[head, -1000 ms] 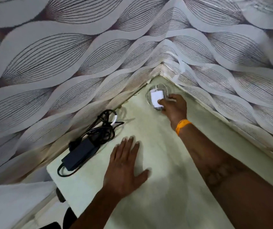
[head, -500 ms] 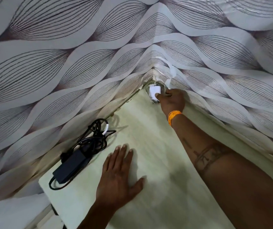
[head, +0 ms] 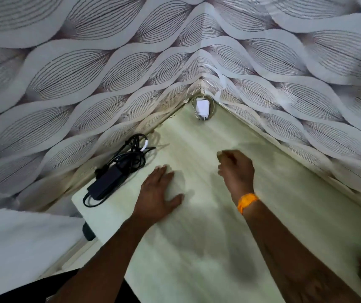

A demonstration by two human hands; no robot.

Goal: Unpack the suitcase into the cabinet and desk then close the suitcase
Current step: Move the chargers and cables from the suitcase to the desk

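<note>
A pale green counter (head: 208, 215) with faint wood lines fits into a corner between two walls (head: 87, 84) covered in grey leaf-pattern paper. In the far corner of the counter lies a small white charger block (head: 203, 107) with its thin white cord looped round it. Along the left edge lies a flat black power brick (head: 106, 185), and its black cord (head: 134, 153) is bundled just behind it. The left hand (head: 158, 193) rests flat on the counter near the brick, fingers straight. The right hand (head: 237, 171) hangs above the middle of the counter, fingers curled, holding nothing. An orange band (head: 246, 201) sits on its wrist.
</note>
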